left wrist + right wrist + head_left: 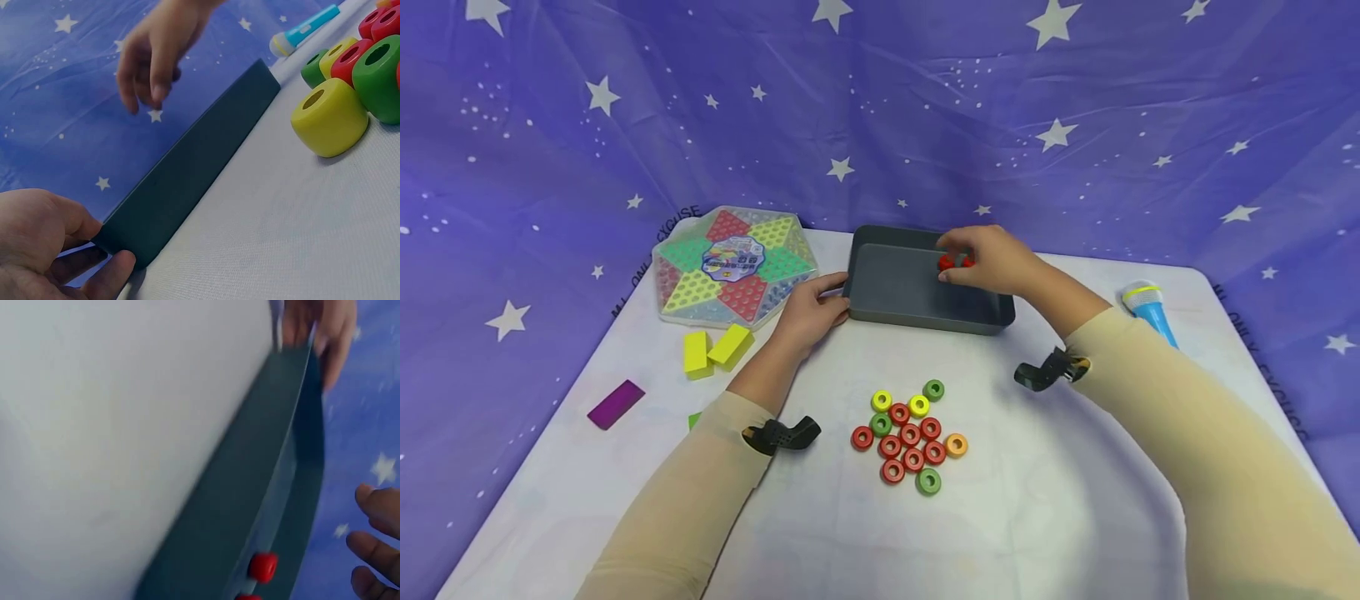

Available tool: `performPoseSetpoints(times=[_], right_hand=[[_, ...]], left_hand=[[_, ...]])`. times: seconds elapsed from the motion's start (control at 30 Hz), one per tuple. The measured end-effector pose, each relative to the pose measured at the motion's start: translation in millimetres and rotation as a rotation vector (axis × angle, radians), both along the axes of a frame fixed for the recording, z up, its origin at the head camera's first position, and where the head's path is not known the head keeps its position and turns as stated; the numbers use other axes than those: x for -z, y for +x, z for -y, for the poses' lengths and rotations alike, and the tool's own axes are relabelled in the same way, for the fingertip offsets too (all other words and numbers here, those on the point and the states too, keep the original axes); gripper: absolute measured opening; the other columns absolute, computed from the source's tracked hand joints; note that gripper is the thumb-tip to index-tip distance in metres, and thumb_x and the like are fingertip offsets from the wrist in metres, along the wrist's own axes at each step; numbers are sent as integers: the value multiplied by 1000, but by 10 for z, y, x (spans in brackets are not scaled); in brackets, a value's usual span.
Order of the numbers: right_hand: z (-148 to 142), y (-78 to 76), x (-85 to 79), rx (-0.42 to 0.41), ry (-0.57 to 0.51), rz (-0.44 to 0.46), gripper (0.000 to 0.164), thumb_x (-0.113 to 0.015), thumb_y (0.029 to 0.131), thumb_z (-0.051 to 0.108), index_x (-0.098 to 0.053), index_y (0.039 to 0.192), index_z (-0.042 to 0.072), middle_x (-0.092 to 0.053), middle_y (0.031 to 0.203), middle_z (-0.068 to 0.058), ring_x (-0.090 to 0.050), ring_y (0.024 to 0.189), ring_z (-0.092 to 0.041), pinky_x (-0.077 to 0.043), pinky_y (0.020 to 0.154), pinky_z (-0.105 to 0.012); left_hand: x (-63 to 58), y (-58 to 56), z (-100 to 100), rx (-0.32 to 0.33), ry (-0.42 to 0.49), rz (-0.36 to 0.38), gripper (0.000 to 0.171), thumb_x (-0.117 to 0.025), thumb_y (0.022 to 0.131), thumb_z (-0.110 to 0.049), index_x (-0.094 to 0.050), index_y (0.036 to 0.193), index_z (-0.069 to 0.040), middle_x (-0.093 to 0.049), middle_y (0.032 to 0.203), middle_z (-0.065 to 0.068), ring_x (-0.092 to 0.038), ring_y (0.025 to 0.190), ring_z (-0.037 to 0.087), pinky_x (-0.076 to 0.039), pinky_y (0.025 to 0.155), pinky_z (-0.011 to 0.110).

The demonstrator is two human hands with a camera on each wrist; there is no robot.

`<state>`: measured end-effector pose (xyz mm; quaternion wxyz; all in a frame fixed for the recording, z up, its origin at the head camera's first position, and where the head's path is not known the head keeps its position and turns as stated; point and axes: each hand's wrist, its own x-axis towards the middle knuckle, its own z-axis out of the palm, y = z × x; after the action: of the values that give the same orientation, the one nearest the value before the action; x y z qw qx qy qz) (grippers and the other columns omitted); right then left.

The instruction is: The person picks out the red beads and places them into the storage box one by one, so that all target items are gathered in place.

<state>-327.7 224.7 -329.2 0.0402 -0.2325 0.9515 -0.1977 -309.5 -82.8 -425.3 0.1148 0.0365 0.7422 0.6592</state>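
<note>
The dark grey tray (895, 283) lies at the back middle of the table. My left hand (812, 315) grips its left end, with fingers and thumb on either side of the corner in the left wrist view. Above the tray's right part is my right hand (992, 258), its fingers apart and holding nothing. Red beads (262, 567) lie inside the tray below it, partly hidden by the fingers in the head view. Nearer the front, a loose cluster of barrel-shaped beads (910, 435) in red, green, yellow and orange sits on the white cloth.
A hexagonal board game box (733, 262) lies at the back left. Before it are two yellow blocks (697, 356), a purple block (616, 405) and a green piece (694, 420) half covered by the left sleeve. A blue toy microphone (1153, 315) lies at the right.
</note>
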Motion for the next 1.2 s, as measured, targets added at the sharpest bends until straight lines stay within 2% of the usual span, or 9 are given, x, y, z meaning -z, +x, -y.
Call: performPoseSetpoints(times=[0.2,0.4,0.57,0.67,0.8,1.0,1.2], right_hand=[[42,573,10,-115,-48,-7,41,-81,88,29,-70,123,12,-72,111,-6,-63,103,-28,-54,85,-43],[148,1064,178,-207,-61,62,31,-82,86,27,-74,113,16,-73,102,3,-64,94,-21,-56,80,-38],[208,1367,357,-278,-43,138,23,-82,86,25,-75,106,19,-72,100,9,-62,89,-16,-56,79,-32],[226,1472,439,-285,-17,150,19,-80,86,25,-75,104,22,-70,100,13,-59,89,-12,-53,80,-30],[255,1538,497,-273,-2,171,19,-78,86,22,-75,105,25,-68,102,15,-59,95,-11,-53,85,-34],[295,1567,535,-269,28,184,27,-74,85,18,-77,111,24,-70,111,15,-61,108,-9,-54,99,-39],[352,1568,537,-280,79,168,29,-75,84,22,-77,113,23,-71,112,15,-62,108,-8,-54,100,-38]], left_hand=[[-21,16,-18,-7,-12,-10,49,-59,99,-6,-54,147,-9,-52,149,10,-64,118,25,-60,92,31],[-12,11,-8,-9,-9,-16,49,-59,99,-5,-53,148,-8,-51,149,11,-64,119,26,-60,92,29],[-4,4,-9,-8,-8,-4,48,-60,99,-5,-54,147,-9,-52,149,10,-63,118,25,-59,94,33],[1,3,-11,-11,-12,-1,48,-60,99,-6,-54,147,-10,-53,148,9,-63,117,25,-59,95,34],[-3,10,-14,-22,-19,1,49,-60,99,-6,-54,147,-10,-53,148,9,-64,116,24,-60,93,33],[-15,20,-20,-31,-24,-3,49,-60,99,-5,-55,147,-11,-53,148,8,-65,112,21,-61,89,29],[-10,23,-20,-24,-15,-3,49,-59,99,-5,-54,147,-10,-52,149,8,-65,112,21,-61,88,28]])
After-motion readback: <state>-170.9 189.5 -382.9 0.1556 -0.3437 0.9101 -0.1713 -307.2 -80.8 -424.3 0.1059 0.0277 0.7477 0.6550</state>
